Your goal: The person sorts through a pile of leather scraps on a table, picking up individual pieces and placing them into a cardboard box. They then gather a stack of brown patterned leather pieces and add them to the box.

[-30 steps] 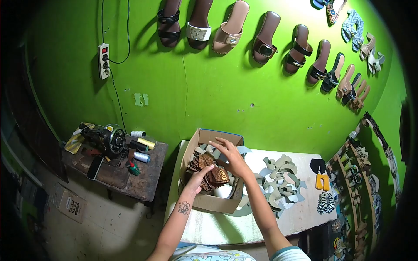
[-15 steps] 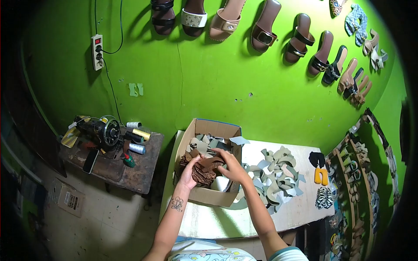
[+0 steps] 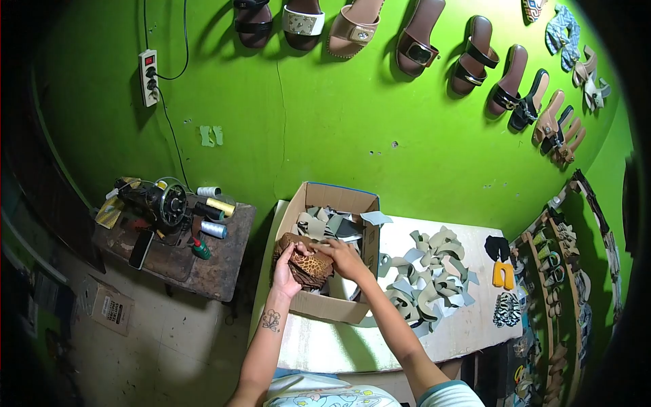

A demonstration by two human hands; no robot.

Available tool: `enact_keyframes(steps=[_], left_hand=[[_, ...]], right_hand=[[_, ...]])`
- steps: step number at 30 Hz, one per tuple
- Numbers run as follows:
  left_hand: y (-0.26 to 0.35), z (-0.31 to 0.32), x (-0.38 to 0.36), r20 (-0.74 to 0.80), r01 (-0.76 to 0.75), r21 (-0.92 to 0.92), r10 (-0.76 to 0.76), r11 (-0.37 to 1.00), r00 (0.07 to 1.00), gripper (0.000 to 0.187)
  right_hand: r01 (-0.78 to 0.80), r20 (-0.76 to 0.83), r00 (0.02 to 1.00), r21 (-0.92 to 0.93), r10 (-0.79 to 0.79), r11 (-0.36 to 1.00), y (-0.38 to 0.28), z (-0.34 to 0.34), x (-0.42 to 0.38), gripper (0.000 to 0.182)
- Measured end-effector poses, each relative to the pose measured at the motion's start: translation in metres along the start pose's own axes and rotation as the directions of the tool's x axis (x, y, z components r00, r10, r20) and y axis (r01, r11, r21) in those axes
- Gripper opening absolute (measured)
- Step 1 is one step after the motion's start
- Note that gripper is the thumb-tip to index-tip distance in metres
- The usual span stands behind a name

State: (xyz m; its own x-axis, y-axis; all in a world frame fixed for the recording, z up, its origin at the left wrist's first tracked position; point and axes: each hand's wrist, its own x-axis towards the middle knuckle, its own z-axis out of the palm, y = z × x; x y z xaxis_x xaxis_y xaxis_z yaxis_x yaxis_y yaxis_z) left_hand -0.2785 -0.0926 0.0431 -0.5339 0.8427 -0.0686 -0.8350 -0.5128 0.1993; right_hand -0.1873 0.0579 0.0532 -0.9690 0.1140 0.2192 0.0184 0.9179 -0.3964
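My left hand (image 3: 287, 273) is closed around a thick stack of brown leopard-print pieces (image 3: 313, 268), held over the left side of an open cardboard box (image 3: 332, 312). From the right, my right hand (image 3: 344, 258) reaches over the box, its fingers bent onto the top edge of the same stack. Its fingertips are partly hidden against the pieces. Behind the hands, grey, beige and striped offcuts (image 3: 325, 222) lie in the box.
The box stands on a white table (image 3: 325, 346), with a heap of grey-green offcuts (image 3: 434, 275) to its right. Beyond are black, yellow pieces (image 3: 502, 275) and zebra-striped pieces (image 3: 506, 310). At left, a sewing machine (image 3: 159, 203) and thread spools (image 3: 214, 230) sit on a worn table.
My right hand has shifted left and lower, its spread fingers drawing in onto the stack. A leopard-print face now shows on the pieces, where plain brown and folded edges showed before.
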Motion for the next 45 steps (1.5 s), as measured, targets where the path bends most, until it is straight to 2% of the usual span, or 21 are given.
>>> enact_keyframes(steps=[3,4,6,8,10,14,16,17,18,21,23,24,26,28,30,32,34,38,39,42,45], left_hand=[[0.004,-0.004,0.002,-0.11,0.032,0.016,-0.03,0.999,0.993,0.019],[0.004,0.001,0.0,-0.163,0.0,0.073,0.012,0.997,0.987,0.02],[0.002,-0.004,-0.001,-0.108,-0.088,0.14,0.104,0.986,0.989,0.028],[0.004,-0.016,0.0,0.015,-0.049,0.018,0.049,0.999,0.999,0.037],[0.005,-0.013,-0.003,0.015,-0.014,0.017,0.014,1.0,1.0,0.039],[0.004,-0.01,-0.003,-0.043,0.023,0.035,-0.022,0.999,0.999,0.034],[0.003,-0.012,-0.001,-0.063,0.042,0.006,-0.042,0.999,0.997,0.033],[0.003,-0.012,0.0,-0.072,0.044,0.0,-0.043,0.999,0.996,0.033],[0.002,-0.011,0.0,-0.066,0.044,-0.005,-0.045,0.999,0.997,0.033],[0.003,-0.011,0.002,-0.083,0.053,-0.009,-0.053,0.999,0.995,0.032],[0.004,-0.012,0.0,-0.083,0.073,-0.029,-0.075,0.997,0.994,0.032],[0.004,-0.01,0.002,-0.074,0.091,-0.049,-0.094,0.995,0.993,0.032],[0.005,-0.013,0.004,-0.055,0.107,-0.081,-0.112,0.991,0.992,0.031],[0.006,-0.016,0.005,-0.037,0.123,-0.116,-0.128,0.986,0.991,0.031],[0.006,-0.019,0.005,0.012,0.092,-0.123,-0.091,0.988,0.996,0.03],[0.009,-0.009,-0.002,0.032,0.085,-0.11,-0.081,0.99,0.996,0.029],[0.015,0.007,-0.007,0.06,0.097,-0.063,-0.093,0.993,0.994,0.028],[0.031,0.043,-0.01,0.147,0.0,0.02,-0.003,1.0,0.989,0.025],[0.035,0.046,-0.009,0.17,-0.016,0.06,0.006,0.998,0.985,0.023],[0.039,0.048,-0.003,0.146,-0.009,0.075,-0.002,0.997,0.989,0.022],[0.035,0.044,-0.004,0.118,-0.03,0.123,0.015,0.992,0.993,0.021]], right_hand=[[-0.308,0.096,0.939,-0.194,0.331,0.931,0.038,0.014,0.021,0.067],[-0.311,0.094,0.938,-0.196,0.334,0.93,0.046,0.014,0.029,0.067],[-0.219,-0.126,0.968,-0.01,0.216,0.976,0.057,0.021,0.045,0.08],[-0.257,0.024,0.966,0.064,0.256,0.964,0.065,0.045,0.059,0.082],[-0.15,0.219,0.972,0.304,0.084,0.941,0.093,0.093,0.063,0.077],[-0.207,0.316,0.94,0.228,0.129,0.951,0.088,0.088,0.067,0.07],[-0.145,0.321,0.943,0.154,0.089,0.977,0.089,0.087,0.062,0.063],[0.033,0.15,0.987,0.199,-0.064,0.979,0.1,0.102,0.061,0.05],[-0.072,0.357,0.934,0.167,0.008,0.983,0.088,0.085,0.062,0.042],[-0.069,0.453,0.891,0.054,0.037,0.996,0.095,0.094,0.064,0.039],[-0.348,0.739,0.667,0.192,0.098,0.918,0.097,0.092,0.058,0.05],[-0.352,0.738,0.668,0.193,0.101,0.916,0.098,0.092,0.057,0.05],[-0.316,0.843,0.526,0.318,-0.114,0.894,0.098,0.094,0.051,0.057],[-0.302,0.882,0.459,0.264,-0.103,0.916,0.085,0.077,0.055,0.061],[-0.317,0.844,0.533,0.137,0.057,0.939,0.075,0.067,0.054,0.055],[-0.265,0.647,0.756,0.162,0.1,0.951,0.105,0.087,0.052,0.037],[-0.255,0.2,0.956,0.203,0.215,0.945,0.08,0.041,0.048,0.033],[-0.247,-0.292,0.894,0.314,0.341,0.917,0.073,-0.005,0.055,0.03],[-0.249,-0.289,0.894,0.316,0.342,0.916,0.067,-0.017,0.059,0.03],[-0.164,-0.564,0.75,0.348,0.346,0.923,0.054,-0.041,0.064,0.029],[-0.177,-0.567,0.747,0.334,0.347,0.926,0.054,-0.044,0.06,0.039]])
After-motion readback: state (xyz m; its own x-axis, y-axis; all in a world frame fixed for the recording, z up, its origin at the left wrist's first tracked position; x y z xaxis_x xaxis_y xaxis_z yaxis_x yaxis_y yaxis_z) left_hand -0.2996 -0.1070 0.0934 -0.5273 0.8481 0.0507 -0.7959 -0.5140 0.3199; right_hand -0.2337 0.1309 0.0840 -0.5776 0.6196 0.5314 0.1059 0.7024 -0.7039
